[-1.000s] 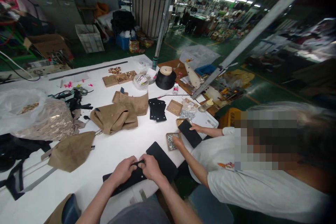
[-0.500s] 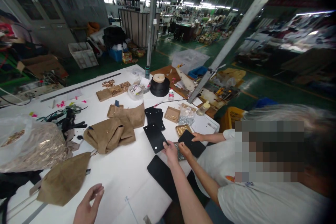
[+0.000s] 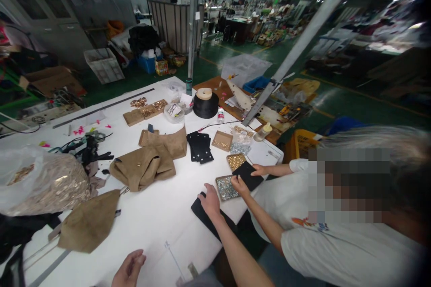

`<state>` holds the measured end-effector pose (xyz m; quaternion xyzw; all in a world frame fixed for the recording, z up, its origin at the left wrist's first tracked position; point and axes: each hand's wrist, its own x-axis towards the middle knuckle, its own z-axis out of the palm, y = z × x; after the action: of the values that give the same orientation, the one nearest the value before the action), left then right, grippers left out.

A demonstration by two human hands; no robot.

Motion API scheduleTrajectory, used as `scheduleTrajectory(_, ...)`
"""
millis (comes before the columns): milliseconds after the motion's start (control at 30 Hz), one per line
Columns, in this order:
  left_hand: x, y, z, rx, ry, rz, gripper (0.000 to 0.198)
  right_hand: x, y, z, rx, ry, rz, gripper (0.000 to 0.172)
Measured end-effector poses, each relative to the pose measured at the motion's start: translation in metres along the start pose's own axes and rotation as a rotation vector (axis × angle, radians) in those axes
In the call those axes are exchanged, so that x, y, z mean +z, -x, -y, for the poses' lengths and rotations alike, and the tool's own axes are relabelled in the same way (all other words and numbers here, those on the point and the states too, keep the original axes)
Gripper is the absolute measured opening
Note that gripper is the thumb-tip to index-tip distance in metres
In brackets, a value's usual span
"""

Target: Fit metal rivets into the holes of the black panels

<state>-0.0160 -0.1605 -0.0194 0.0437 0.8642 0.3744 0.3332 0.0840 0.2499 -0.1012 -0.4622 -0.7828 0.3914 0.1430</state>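
Observation:
My right hand (image 3: 211,202) reaches over a plain black panel (image 3: 201,210) at the near side of the table; its fingers are apart, and I cannot tell whether they touch the panel. My left hand (image 3: 129,269) is low over the white tabletop, loosely curled, with nothing in it. Black pieces with metal snaps (image 3: 199,145) lie stacked beyond my right hand. To its right is a tray of silvery fasteners (image 3: 226,188). A co-worker's hands (image 3: 240,184) hold another black panel (image 3: 249,176) over that side of the table.
Brown fabric pieces (image 3: 144,168) and a plastic bag of metal parts (image 3: 63,184) occupy the left side. Trays of gold studs (image 3: 236,161), a black tape roll (image 3: 205,105) and a bottle (image 3: 263,132) stand farther back. A co-worker in a white shirt (image 3: 323,255) sits at right.
My right hand has let go of the black piece with snaps, which now appears to lie with the stack. That hand has come back toward the plain panel. My left hand has curled slightly.

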Motion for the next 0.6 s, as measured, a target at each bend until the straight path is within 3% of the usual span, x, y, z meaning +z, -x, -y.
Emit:
scheduleTrajectory(100,0.008,0.007,0.015,0.014,0.000,0.073,0.060,-0.002,0.074,-0.044,-0.080,0.250,0.031,0.064)
scheduleTrajectory(200,0.020,0.016,0.025,0.010,0.001,0.135,0.061,-0.016,0.112,-0.077,-0.075,0.403,0.065,0.067)
scheduleTrajectory(333,0.034,0.022,0.022,0.073,-0.011,0.199,0.059,-0.028,0.119,-0.090,-0.090,0.451,0.096,0.061)
scheduleTrajectory(600,0.038,0.029,-0.020,0.214,0.014,0.213,0.061,-0.038,0.133,-0.077,-0.125,0.432,0.025,0.056)
